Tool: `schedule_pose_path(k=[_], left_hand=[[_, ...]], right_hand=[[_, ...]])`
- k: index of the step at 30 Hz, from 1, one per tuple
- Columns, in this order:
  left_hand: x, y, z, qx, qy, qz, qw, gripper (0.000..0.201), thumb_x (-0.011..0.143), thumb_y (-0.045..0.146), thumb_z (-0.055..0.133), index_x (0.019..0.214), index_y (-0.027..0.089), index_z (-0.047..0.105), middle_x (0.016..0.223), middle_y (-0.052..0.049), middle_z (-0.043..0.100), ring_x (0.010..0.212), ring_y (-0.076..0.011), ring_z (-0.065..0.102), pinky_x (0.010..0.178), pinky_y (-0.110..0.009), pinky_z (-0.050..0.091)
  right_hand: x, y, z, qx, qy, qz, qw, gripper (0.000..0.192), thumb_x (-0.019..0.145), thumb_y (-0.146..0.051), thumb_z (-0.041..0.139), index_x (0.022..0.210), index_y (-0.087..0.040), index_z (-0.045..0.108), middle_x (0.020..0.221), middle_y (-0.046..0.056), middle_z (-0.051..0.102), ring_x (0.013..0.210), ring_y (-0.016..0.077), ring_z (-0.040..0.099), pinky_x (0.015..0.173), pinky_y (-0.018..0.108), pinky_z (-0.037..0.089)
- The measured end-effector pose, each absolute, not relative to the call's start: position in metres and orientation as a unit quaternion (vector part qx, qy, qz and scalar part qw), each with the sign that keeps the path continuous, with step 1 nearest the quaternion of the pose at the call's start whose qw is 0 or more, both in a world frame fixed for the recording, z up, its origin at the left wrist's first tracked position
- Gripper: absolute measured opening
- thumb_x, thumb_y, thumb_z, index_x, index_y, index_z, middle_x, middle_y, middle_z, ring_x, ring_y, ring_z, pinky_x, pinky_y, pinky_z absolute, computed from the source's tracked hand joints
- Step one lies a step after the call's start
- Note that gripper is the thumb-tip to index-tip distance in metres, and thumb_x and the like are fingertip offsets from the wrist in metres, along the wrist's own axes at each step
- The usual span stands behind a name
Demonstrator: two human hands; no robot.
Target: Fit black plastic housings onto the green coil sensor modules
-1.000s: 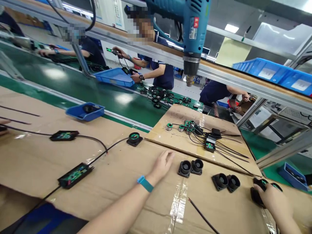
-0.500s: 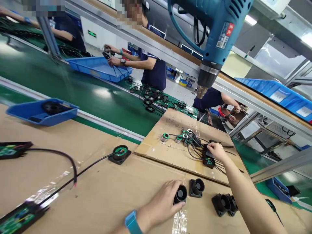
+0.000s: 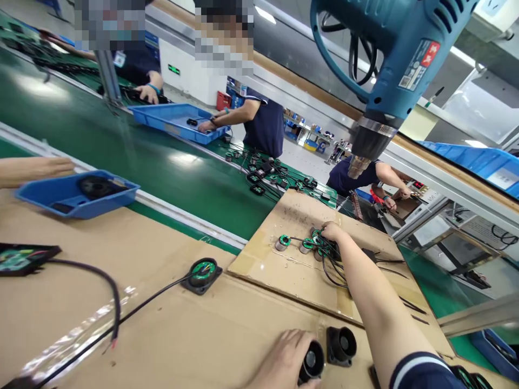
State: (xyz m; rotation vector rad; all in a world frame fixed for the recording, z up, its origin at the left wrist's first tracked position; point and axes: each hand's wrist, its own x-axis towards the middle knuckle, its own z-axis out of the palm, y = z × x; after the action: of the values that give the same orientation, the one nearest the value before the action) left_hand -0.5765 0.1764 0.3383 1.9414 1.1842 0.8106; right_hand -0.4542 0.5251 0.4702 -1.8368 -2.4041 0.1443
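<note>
At six o'clock on the cardboard-covered bench [image 3: 170,335], the left hand [image 3: 284,362] is wrapping its fingers around a black cone-shaped housing [image 3: 312,363], gripping it against the cardboard. Just beside it at three o'clock, a second black housing [image 3: 341,346] is standing free. Up at twelve o'clock from these, on a raised cardboard sheet [image 3: 284,270], the right hand [image 3: 333,233] is reaching into a tangle of black wires and green-topped coils [image 3: 320,246], fingers curled onto the bundle; whether they are pinching a piece, I cannot tell. One green-topped coil [image 3: 283,242] is lying apart at nine o'clock of that hand. Overhead at one o'clock, a blue heat gun [image 3: 389,59] is hanging nozzle-down. Toward nine o'clock, a wired round part [image 3: 201,270] is lying flat.
</note>
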Motion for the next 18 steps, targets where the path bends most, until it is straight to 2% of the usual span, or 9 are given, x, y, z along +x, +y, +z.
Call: schedule_pose_path(k=[2,5,8,10,13,16,18], left_hand=[[-0.577,0.176,0.336,0.746,0.462,0.326,0.351,0.061,0.068,0.015,0.074,0.125,0.024,0.055,0.125,-0.009,0.063,0.117,-0.0305,0.055,0.105,-0.046,0.045],[-0.579,0.175,0.334,0.742,0.456,0.352,0.344,0.056,0.073,0.018,0.072,0.126,0.025,0.055,0.127,-0.009,0.062,0.118,-0.0304,0.055,0.105,-0.046,0.046],[-0.581,0.174,0.332,0.742,0.439,0.378,0.338,0.054,0.076,0.022,0.072,0.127,0.029,0.055,0.129,-0.008,0.062,0.119,-0.0298,0.055,0.106,-0.045,0.046],[-0.581,0.174,0.331,0.739,0.436,0.397,0.326,0.055,0.077,0.023,0.073,0.128,0.029,0.055,0.128,-0.008,0.062,0.119,-0.0296,0.056,0.106,-0.045,0.046],[-0.581,0.175,0.334,0.735,0.436,0.420,0.307,0.049,0.076,0.024,0.075,0.122,0.026,0.058,0.121,-0.009,0.065,0.114,-0.0287,0.059,0.103,-0.044,0.048],[-0.579,0.175,0.340,0.735,0.431,0.436,0.292,0.042,0.075,0.025,0.077,0.115,0.024,0.061,0.113,-0.006,0.067,0.108,-0.0261,0.061,0.099,-0.040,0.049],[-0.578,0.176,0.342,0.730,0.432,0.443,0.289,0.041,0.075,0.026,0.078,0.112,0.023,0.061,0.109,-0.006,0.067,0.105,-0.0249,0.062,0.096,-0.039,0.050]], right_hand=[[-0.455,0.524,0.466,-0.608,-0.788,0.062,0.068,0.025,0.095,-0.038,0.066,0.103,-0.015,0.068,0.106,0.006,0.070,0.097,0.0187,0.067,0.090,0.039,0.056],[-0.445,0.511,0.474,-0.604,-0.781,0.058,0.145,0.025,0.090,-0.033,0.071,0.103,-0.013,0.069,0.107,0.008,0.070,0.099,0.0203,0.066,0.091,0.039,0.054],[-0.420,0.485,0.498,-0.596,-0.754,0.031,0.273,0.033,0.089,-0.030,0.067,0.114,-0.008,0.066,0.111,0.016,0.070,0.104,0.0246,0.065,0.095,0.039,0.052],[-0.398,0.459,0.519,-0.585,-0.726,0.014,0.361,0.043,0.093,-0.033,0.060,0.126,-0.006,0.059,0.116,0.020,0.069,0.107,0.0261,0.064,0.096,0.040,0.052],[-0.365,0.403,0.549,-0.557,-0.683,0.013,0.472,0.055,0.098,-0.038,0.049,0.141,-0.004,0.043,0.125,0.022,0.064,0.102,0.0241,0.067,0.083,0.038,0.059],[-0.337,0.335,0.580,-0.439,-0.639,0.030,0.631,0.059,0.095,-0.043,0.056,0.141,-0.008,0.042,0.125,0.020,0.063,0.088,0.0214,0.071,0.064,0.034,0.062],[-0.317,0.293,0.602,-0.357,-0.612,0.008,0.706,0.059,0.092,-0.045,0.063,0.138,-0.012,0.046,0.126,0.017,0.063,0.087,0.0207,0.072,0.069,0.035,0.062]])
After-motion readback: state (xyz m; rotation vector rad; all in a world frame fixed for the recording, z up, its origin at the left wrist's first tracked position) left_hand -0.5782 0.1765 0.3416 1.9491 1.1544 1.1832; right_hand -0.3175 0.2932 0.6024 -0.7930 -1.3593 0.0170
